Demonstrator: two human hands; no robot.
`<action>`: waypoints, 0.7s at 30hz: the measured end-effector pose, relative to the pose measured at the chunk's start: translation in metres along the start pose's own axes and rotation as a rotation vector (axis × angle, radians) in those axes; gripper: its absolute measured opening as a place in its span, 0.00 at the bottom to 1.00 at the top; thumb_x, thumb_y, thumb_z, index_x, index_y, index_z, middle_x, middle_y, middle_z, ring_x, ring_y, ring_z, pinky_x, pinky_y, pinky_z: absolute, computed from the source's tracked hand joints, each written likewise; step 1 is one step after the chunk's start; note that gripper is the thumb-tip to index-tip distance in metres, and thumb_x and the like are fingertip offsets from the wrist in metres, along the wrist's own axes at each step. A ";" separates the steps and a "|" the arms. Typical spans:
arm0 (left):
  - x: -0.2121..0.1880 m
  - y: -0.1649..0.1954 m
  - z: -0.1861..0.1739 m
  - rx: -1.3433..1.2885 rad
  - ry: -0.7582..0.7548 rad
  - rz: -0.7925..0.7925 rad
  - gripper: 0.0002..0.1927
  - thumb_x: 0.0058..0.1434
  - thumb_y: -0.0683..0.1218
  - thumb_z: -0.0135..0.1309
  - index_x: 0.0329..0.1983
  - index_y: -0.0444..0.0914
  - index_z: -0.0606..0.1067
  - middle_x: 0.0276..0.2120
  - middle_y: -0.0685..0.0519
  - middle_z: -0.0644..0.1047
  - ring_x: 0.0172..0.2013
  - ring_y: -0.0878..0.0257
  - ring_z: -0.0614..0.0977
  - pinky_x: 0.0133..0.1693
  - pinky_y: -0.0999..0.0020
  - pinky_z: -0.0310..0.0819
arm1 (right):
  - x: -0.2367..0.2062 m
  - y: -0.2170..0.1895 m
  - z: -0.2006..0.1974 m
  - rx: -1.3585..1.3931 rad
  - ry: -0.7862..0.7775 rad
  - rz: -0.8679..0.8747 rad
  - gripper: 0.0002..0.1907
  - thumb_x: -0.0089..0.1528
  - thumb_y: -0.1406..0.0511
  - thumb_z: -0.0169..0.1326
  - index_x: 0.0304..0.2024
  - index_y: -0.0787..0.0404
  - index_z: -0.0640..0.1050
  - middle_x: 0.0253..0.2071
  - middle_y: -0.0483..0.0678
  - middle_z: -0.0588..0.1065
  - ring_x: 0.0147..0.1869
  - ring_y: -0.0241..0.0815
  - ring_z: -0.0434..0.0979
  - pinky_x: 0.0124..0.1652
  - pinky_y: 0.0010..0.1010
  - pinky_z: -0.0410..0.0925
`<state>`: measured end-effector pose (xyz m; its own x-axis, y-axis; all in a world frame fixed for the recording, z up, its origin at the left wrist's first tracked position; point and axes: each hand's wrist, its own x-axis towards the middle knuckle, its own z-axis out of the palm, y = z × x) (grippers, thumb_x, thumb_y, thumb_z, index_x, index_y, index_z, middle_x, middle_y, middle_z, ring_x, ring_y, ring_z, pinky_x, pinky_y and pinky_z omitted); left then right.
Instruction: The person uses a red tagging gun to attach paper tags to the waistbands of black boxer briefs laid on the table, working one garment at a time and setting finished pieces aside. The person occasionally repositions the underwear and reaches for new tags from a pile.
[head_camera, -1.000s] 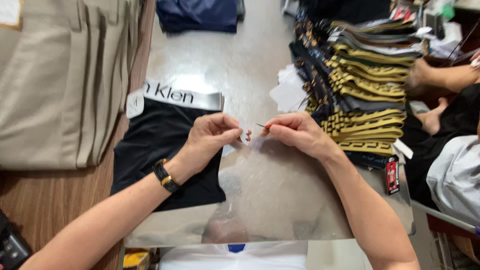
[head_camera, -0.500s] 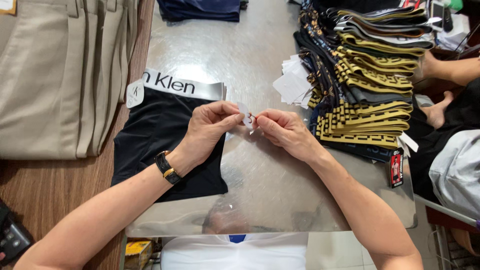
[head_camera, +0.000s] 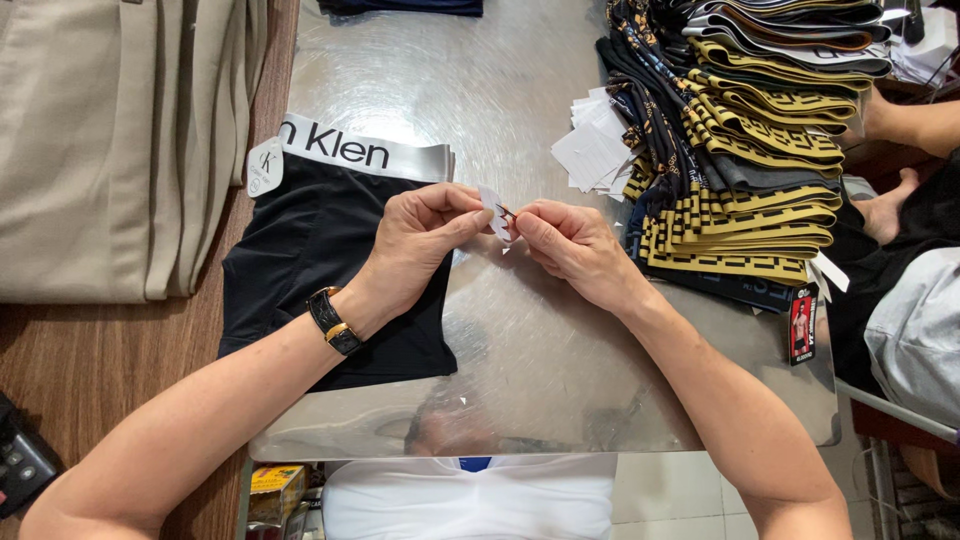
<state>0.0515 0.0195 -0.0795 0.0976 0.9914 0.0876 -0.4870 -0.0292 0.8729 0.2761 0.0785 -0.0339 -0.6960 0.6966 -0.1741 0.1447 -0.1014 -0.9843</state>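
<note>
White paper tag (head_camera: 490, 207), small and rounded, is being pinched between the thumb and forefinger of my left hand (head_camera: 420, 245) above the brushed steel tabletop (head_camera: 540, 340), while my right hand (head_camera: 572, 245) is nipping a thin pin against it, just beside the black folded briefs (head_camera: 320, 260).

A small white paper tag (head_camera: 490, 200) sits at the centre of the frame, pinched upright between thumb and forefinger above the shiny metal tabletop. A thin, dark pin-like piece (head_camera: 506, 212) touches its right edge, too small to identify.
</note>
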 end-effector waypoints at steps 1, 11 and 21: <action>0.000 0.000 0.000 -0.002 0.000 -0.003 0.04 0.68 0.38 0.57 0.44 0.33 0.79 0.43 0.53 0.80 0.42 0.67 0.84 0.48 0.74 0.81 | 0.000 0.000 0.000 -0.004 0.002 -0.004 0.15 0.73 0.58 0.47 0.43 0.62 0.79 0.24 0.33 0.62 0.26 0.23 0.55 0.24 0.18 0.51; 0.000 0.002 0.002 0.024 -0.008 -0.007 0.04 0.68 0.39 0.57 0.43 0.34 0.79 0.43 0.52 0.80 0.41 0.66 0.85 0.48 0.73 0.82 | -0.001 0.000 -0.001 -0.069 -0.004 -0.050 0.16 0.72 0.57 0.48 0.42 0.61 0.79 0.22 0.32 0.62 0.24 0.23 0.55 0.23 0.18 0.52; -0.002 0.007 0.005 0.061 -0.052 -0.032 0.02 0.68 0.39 0.54 0.40 0.35 0.76 0.38 0.52 0.81 0.38 0.69 0.83 0.43 0.73 0.82 | -0.002 -0.007 -0.024 0.100 -0.161 0.164 0.19 0.73 0.57 0.45 0.40 0.63 0.80 0.20 0.34 0.61 0.22 0.25 0.53 0.22 0.20 0.49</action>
<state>0.0522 0.0171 -0.0706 0.1577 0.9840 0.0828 -0.4291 -0.0072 0.9032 0.2935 0.0949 -0.0264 -0.7733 0.5438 -0.3261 0.2000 -0.2788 -0.9393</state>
